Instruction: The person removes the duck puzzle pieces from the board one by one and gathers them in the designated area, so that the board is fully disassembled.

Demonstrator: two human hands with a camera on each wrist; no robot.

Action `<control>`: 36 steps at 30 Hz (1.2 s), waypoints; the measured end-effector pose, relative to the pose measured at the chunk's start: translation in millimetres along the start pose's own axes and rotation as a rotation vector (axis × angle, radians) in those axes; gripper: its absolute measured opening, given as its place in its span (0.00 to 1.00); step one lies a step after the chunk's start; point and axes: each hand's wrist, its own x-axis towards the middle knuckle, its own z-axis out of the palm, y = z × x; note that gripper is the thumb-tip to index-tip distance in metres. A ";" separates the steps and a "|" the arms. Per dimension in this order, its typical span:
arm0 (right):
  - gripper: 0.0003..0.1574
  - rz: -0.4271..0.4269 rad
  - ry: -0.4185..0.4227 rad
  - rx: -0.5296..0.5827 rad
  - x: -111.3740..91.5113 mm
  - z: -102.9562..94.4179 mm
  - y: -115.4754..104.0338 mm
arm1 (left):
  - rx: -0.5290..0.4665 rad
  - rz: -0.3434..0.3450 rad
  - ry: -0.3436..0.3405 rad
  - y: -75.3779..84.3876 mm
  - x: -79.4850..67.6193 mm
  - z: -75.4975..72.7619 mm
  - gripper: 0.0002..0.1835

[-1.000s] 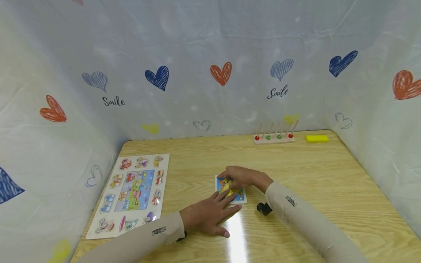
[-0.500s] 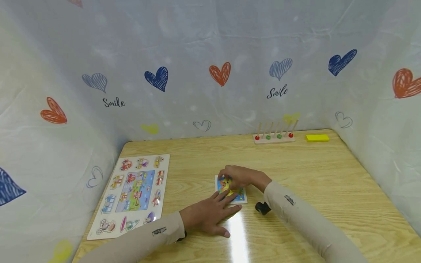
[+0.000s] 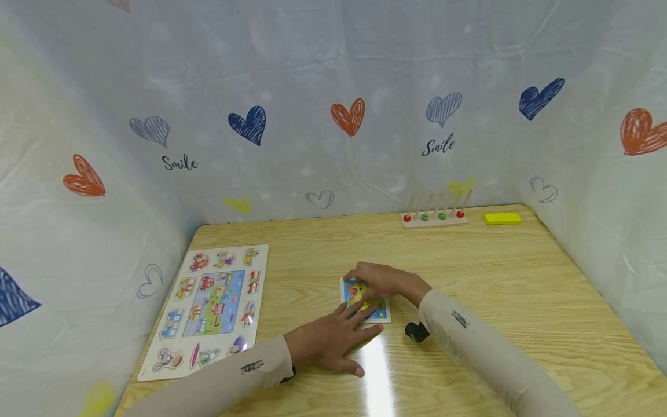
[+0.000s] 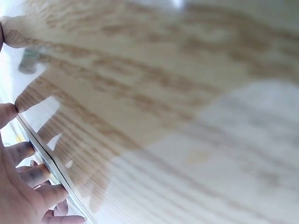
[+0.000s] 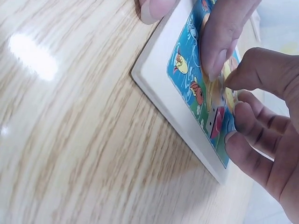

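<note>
A small jigsaw puzzle (image 3: 383, 315) in a pale frame lies flat in the middle of the table. Its blue sea picture (image 5: 187, 70) shows fish and a yellow figure. My left hand (image 3: 339, 341) lies spread on the table, its front fingers reaching over the puzzle's near left part. From the right, my right hand (image 3: 379, 281) bends over the puzzle, thumb and fingertips down on the picture. In the right wrist view those fingertips (image 5: 236, 140) rest at the yellow figure, and I cannot tell whether they pinch a piece. The hands cover much of the picture.
A large vehicle puzzle board (image 3: 255, 310) lies at the left. At the back right stand a wooden peg rack (image 3: 435, 223) with red and green beads and a yellow block (image 3: 502, 219). A black wrist camera (image 3: 416, 332) sits under the right sleeve. Printed curtains surround the table.
The right hand's fingers shift slightly over the picture. The left hand and the puzzle stay in place.
</note>
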 end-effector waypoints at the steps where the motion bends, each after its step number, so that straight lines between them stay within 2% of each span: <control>1: 0.37 0.002 -0.002 0.002 -0.2 -0.3 0.2 | -0.002 0.001 0.001 0.0 -0.2 -0.1 0.47; 9: 0.37 -0.014 -0.009 0.013 -0.3 -0.9 -0.5 | 0.000 -0.001 0.000 -0.4 -0.3 0.6 0.47; 16: 0.37 0.009 -0.015 0.027 1.1 -1.1 -1.8 | 0.022 0.012 0.020 -1.0 -1.2 0.3 0.46; 21: 0.38 0.026 -0.008 0.051 2.5 1.2 -1.1 | -0.004 0.006 0.009 -0.2 -1.1 -0.6 0.47; 36: 0.34 0.033 0.025 -0.016 3.4 1.1 -9.2 | -0.025 -0.002 -0.003 -0.2 -0.6 -0.1 0.47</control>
